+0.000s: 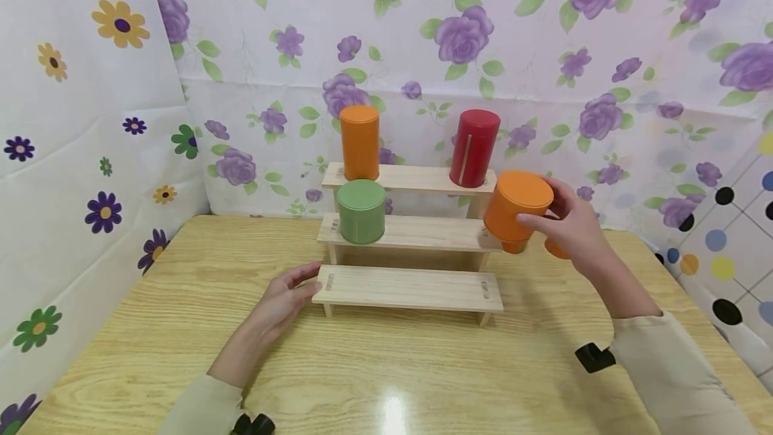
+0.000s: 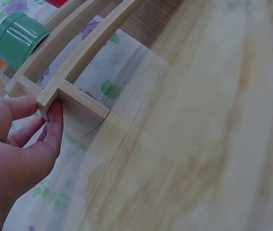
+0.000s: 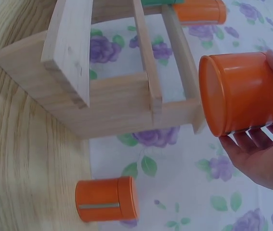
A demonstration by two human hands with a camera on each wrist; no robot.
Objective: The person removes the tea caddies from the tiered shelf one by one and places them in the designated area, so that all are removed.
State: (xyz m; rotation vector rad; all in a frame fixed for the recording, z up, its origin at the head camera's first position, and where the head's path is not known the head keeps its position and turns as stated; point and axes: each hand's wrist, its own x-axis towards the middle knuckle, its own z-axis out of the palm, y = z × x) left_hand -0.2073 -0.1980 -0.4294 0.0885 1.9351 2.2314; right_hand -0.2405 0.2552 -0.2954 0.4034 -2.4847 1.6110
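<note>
Orange canister (image 1: 518,201): squat, round, smooth-sided, flat-topped. About upright, gripped in right hand (image 1: 570,223), just beside right end of shelf's middle tier. Wooden shelf (image 1: 423,231): pale, plain, three stepped tiers, upright. Bottom tier (image 1: 407,288) bare; its left end pinched by left hand (image 1: 284,301).

The person's left grip (image 1: 279,305) and right grip (image 1: 574,228) are bare hands; the left sleeve (image 1: 202,409) and right sleeve (image 1: 676,374) are plain, pale cream cloth, leaving the wrists uncovered; a small black device juts inward by each cuff, the left device (image 1: 253,425) two-lobed, the right device (image 1: 594,358) blocky and angular.
</note>
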